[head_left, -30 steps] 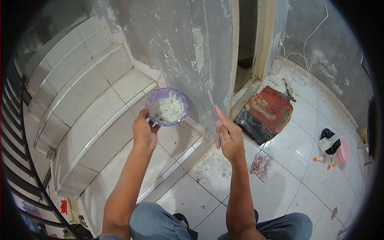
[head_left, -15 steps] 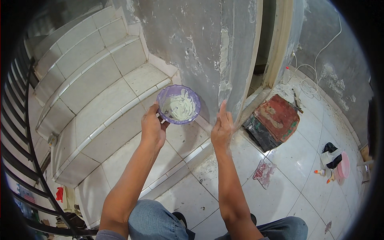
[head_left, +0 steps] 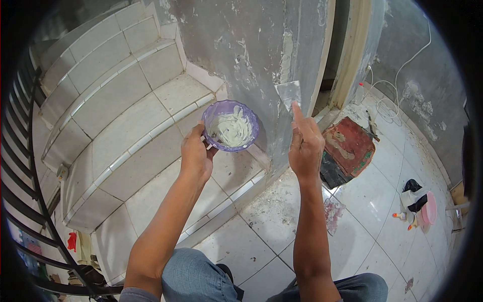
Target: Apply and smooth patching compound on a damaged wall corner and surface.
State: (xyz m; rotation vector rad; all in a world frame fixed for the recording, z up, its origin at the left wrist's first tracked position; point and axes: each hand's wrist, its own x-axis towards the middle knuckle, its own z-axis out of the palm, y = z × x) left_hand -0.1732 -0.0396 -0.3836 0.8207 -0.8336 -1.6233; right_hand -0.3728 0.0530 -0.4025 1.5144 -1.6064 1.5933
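My left hand (head_left: 195, 153) grips the rim of a purple scalloped bowl (head_left: 253, 136), its thumb on the near-left edge. Pale, creamy putty (head_left: 232, 128) fills much of the bowl in thick folds. In my right hand (head_left: 306, 142) is a putty knife (head_left: 290, 92); the forefinger lies along its flat, wide blade, and the handle is hidden in the fist. The blade is at the grey wall (head_left: 256, 45), just below a patched vertical strip of pale putty (head_left: 286, 50). Whether it touches the wall, I cannot tell.
Curved tiled stairs (head_left: 108, 95) rise at the left beside a black railing (head_left: 37, 191). A doorway (head_left: 347, 55) opens right of the wall. On the tiled floor lie a worn reddish-brown board (head_left: 349, 143), a red-stained scrap (head_left: 333, 214), a pink tub (head_left: 429, 209) and a white cable (head_left: 387, 85).
My right hand has moved right and a little up, and the blade now shows broad-side against the wall. The bowl has shifted slightly right and up with my left hand.
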